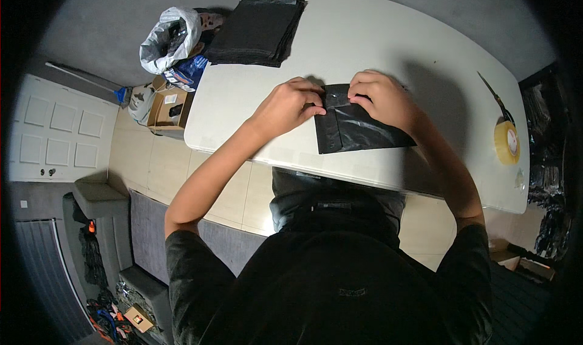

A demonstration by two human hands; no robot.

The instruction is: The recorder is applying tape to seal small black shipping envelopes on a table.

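A black plastic mailing bag [364,129] lies flat on the white table [261,108] in front of me, with a folded strip along its left side. At the bag's upper left edge, my left hand [296,104] pinches the plastic between thumb and fingers. My right hand [379,96] grips the upper edge a little further right, its fingers curled over the plastic. Part of the bag is hidden under my right hand and forearm. A thick stack of similar black bags [258,29] rests at the table's far left corner.
On the table's right side lie a roll of clear yellowish tape [506,143] and dark-handled scissors [499,102]. Beyond the left edge stand a white plastic sack [171,38] and an open cardboard box [164,111]. Dark plastic items [546,145] hang at the far right.
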